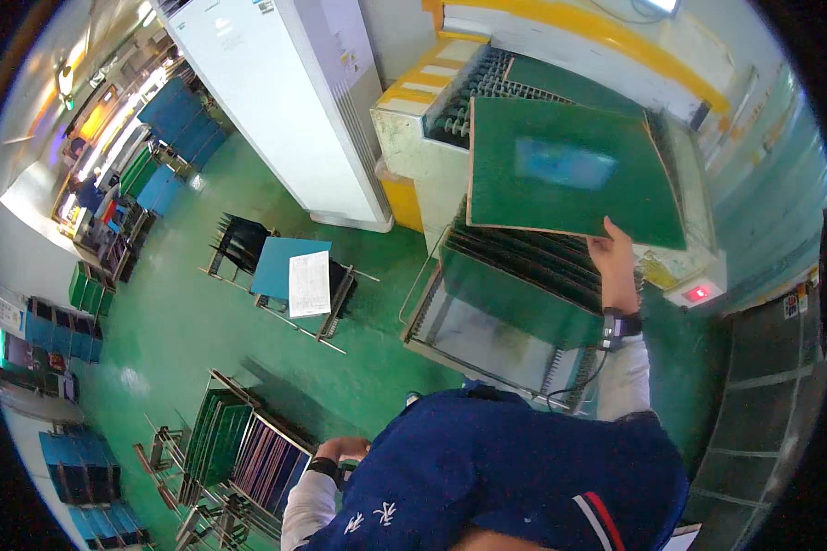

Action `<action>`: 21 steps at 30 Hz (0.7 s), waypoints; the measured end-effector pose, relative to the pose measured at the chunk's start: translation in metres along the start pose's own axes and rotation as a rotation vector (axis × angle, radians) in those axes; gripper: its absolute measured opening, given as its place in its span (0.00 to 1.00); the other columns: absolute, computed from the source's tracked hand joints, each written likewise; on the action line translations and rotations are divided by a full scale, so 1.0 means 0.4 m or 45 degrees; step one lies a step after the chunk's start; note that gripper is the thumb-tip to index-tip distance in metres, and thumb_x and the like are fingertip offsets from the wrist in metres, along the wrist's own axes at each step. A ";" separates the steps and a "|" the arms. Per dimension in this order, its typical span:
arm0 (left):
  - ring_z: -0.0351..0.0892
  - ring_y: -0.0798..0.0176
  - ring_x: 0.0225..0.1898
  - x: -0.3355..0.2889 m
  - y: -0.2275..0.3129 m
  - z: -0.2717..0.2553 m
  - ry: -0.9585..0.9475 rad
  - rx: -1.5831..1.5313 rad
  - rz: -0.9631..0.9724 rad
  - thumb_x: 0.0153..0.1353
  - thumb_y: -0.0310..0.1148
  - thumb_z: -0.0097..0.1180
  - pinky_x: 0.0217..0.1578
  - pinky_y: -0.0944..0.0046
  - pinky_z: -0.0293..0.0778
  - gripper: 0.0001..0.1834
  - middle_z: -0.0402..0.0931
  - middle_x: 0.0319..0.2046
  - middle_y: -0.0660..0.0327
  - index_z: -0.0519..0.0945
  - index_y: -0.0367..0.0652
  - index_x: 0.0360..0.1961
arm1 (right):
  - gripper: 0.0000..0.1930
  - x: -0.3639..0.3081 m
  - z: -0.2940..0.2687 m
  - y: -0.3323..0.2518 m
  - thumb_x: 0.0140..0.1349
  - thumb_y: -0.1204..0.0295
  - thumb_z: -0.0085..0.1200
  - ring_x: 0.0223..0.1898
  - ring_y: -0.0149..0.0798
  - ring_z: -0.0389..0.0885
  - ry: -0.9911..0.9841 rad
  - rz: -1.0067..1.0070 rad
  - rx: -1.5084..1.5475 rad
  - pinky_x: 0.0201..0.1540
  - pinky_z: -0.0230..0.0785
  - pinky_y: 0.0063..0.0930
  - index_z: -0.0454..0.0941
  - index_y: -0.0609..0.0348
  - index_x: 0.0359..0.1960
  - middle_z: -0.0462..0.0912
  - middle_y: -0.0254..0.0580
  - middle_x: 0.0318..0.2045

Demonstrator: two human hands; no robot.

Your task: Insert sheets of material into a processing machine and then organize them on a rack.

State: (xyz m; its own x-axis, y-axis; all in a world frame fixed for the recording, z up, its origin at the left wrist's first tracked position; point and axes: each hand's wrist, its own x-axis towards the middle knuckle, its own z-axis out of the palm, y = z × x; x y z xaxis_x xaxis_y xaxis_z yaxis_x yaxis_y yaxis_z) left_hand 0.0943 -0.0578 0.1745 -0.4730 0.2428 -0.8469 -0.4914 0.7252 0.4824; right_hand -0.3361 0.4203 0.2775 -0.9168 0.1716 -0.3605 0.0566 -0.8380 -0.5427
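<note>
You stand on a glossy green floor (pixel 170 312) that runs off to your left and catches pale reflections, with a tall white cabinet (pixel 266 101), its side vented, rising ahead of you beside a pale wall (pixel 400 41). Along your left, racked blue panels (pixel 69 450) stand near a whitish wall (pixel 23 248), and bright strip lighting (pixel 110 138) glows farther back. To your right you have translucent sheeting (pixel 767 156) and, lower down, a dark grey panelled surface (pixel 763 404).
</note>
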 end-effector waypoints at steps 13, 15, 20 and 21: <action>0.73 0.65 0.38 0.077 -0.021 0.025 -0.040 0.020 0.029 0.44 0.40 0.63 0.41 0.60 0.67 0.22 0.79 0.36 0.61 0.79 0.36 0.38 | 0.09 0.136 -0.029 0.095 0.60 0.70 0.53 0.38 0.41 0.74 0.083 0.164 0.071 0.45 0.71 0.37 0.70 0.61 0.37 0.75 0.43 0.34; 0.73 0.65 0.38 0.078 -0.014 0.025 -0.048 0.020 0.028 0.43 0.40 0.63 0.41 0.60 0.67 0.22 0.79 0.36 0.62 0.79 0.36 0.38 | 0.11 0.124 -0.020 0.097 0.61 0.67 0.52 0.36 0.40 0.75 -0.120 0.443 -0.152 0.41 0.73 0.33 0.70 0.62 0.36 0.76 0.44 0.33; 0.73 0.65 0.39 0.114 0.005 0.000 -0.062 0.015 0.040 0.43 0.39 0.63 0.41 0.60 0.66 0.22 0.79 0.36 0.62 0.79 0.36 0.38 | 0.12 0.124 -0.008 0.109 0.60 0.65 0.52 0.31 0.36 0.76 -0.269 0.516 -0.377 0.34 0.72 0.29 0.72 0.63 0.35 0.78 0.43 0.31; 0.73 0.65 0.39 0.111 -0.015 0.015 -0.064 0.013 0.043 0.43 0.39 0.63 0.41 0.60 0.66 0.22 0.79 0.36 0.62 0.79 0.36 0.38 | 0.12 0.133 -0.006 0.109 0.60 0.65 0.52 0.31 0.36 0.76 -0.267 0.515 -0.375 0.34 0.72 0.29 0.72 0.63 0.35 0.78 0.43 0.31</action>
State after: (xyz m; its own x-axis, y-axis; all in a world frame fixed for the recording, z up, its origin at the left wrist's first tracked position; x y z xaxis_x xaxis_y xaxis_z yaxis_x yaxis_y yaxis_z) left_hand 0.0806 -0.0473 0.1327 -0.4516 0.2996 -0.8404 -0.4683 0.7222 0.5091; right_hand -0.3814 0.3941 0.2330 -0.8563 -0.2671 -0.4420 0.5023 -0.6300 -0.5923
